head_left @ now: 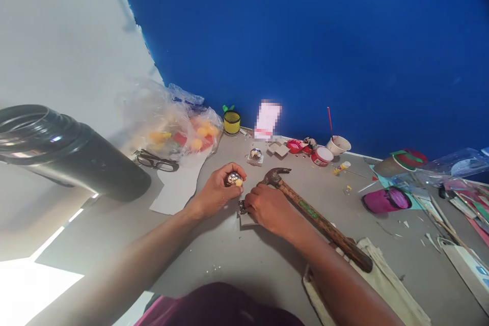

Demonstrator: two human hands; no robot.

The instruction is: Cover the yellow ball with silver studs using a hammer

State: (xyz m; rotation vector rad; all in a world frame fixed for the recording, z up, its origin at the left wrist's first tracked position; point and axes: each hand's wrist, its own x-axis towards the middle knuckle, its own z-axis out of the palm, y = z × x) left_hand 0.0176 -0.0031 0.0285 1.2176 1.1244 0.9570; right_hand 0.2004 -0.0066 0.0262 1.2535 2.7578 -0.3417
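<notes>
My left hand [219,191] is closed around a small shiny round ball [233,179] with silver and yellow on it, held just above the grey floor [229,260]. My right hand [269,209] lies next to it, fingers curled and pinching a small dark metal piece [242,207] on a pale card [246,220]. A wooden-handled claw hammer [305,209] lies on the floor just behind my right hand, head pointing left.
A black cylinder [64,150] lies at left, with eyeglasses [156,161] and a plastic bag of coloured items [183,132] nearby. A second shiny ball on a card [255,155], a yellow tin [231,122], paint cups [338,145], a magenta piece [385,200] and craft scraps line the blue wall. A cloth bag [382,275] lies at right.
</notes>
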